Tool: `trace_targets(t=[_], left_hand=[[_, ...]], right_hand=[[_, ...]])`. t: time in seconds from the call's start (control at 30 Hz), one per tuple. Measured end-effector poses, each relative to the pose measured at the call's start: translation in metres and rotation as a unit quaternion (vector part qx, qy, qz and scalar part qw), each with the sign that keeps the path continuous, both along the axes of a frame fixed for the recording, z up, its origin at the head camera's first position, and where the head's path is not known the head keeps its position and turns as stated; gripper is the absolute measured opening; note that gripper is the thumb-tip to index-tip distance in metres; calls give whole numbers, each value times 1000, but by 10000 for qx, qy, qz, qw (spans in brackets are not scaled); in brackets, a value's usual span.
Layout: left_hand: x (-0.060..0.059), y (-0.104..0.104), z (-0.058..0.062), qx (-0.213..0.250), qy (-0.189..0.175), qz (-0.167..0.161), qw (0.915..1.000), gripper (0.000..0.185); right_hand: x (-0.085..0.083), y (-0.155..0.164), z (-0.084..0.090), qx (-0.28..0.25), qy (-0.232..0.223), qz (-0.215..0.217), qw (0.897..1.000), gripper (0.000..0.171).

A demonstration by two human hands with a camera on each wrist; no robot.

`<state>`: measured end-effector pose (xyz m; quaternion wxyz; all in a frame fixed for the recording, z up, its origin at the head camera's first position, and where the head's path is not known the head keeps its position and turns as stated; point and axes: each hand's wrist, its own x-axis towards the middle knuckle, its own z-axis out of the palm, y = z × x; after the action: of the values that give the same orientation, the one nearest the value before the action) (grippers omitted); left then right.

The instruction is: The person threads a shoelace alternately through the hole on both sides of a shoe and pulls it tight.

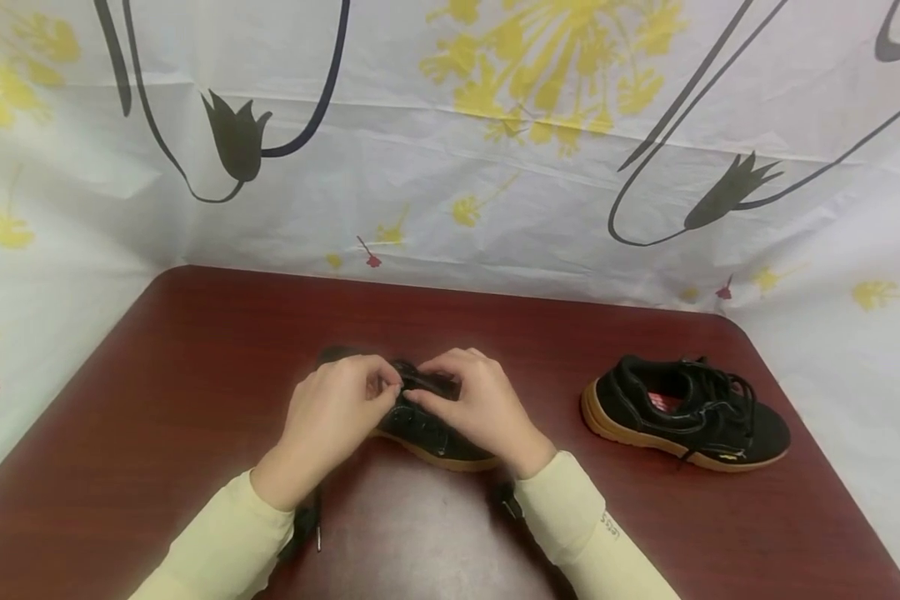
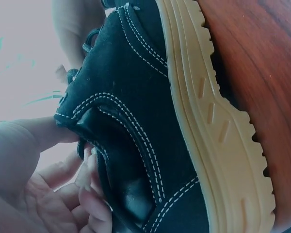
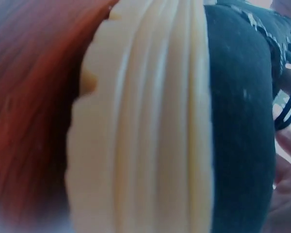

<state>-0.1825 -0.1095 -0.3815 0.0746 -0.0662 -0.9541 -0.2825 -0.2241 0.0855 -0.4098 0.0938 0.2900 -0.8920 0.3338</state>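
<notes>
A black shoe [image 1: 427, 433] with a tan sole stands in the middle of the table, toe to the right, between both hands. My left hand [image 1: 330, 408] is at its opening, thumb and forefinger pinching at the black shoelace [image 2: 89, 41]. In the left wrist view the thumb lies by the top corner of the eyelet flap, with the other fingers curled beside the collar. From the other side my right hand [image 1: 483, 404] pinches at the lacing, its thumb and forefinger close to the left fingertips. Lace loops show in the right wrist view; the pinched parts are mostly hidden.
A second black shoe [image 1: 645, 425] with a tan sole and tied laces stands on the right of the dark red table [image 1: 217, 358]. A white cloth [image 1: 390, 192] printed with flowers hangs behind the table and at both sides.
</notes>
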Motion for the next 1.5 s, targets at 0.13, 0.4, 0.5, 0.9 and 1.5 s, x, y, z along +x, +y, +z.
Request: trace_targets(t=[0.13,0.4,0.5,0.9,1.5], left_hand=[[1,-2,1,-9,33,-72,10000,5],[2,-12,3,843,-420,-254,9952,15],[-2,-16,6,1371,-905,-256,9861,24],[-13,-18,9,-149,-957,-551,9938,8],[-24,11,-5,-897,-847,81,9923,14]], right_hand=[[0,-3,0,162,-10,71,9998,27],[-4,-9,3,384,-139,140,9991,30],[-4,-9,4,396,-179,110,9990,28],[-3,-11,0,104,72,-77,9999,15],[-6,-12,-6,-957,-74,-425,9945,5]])
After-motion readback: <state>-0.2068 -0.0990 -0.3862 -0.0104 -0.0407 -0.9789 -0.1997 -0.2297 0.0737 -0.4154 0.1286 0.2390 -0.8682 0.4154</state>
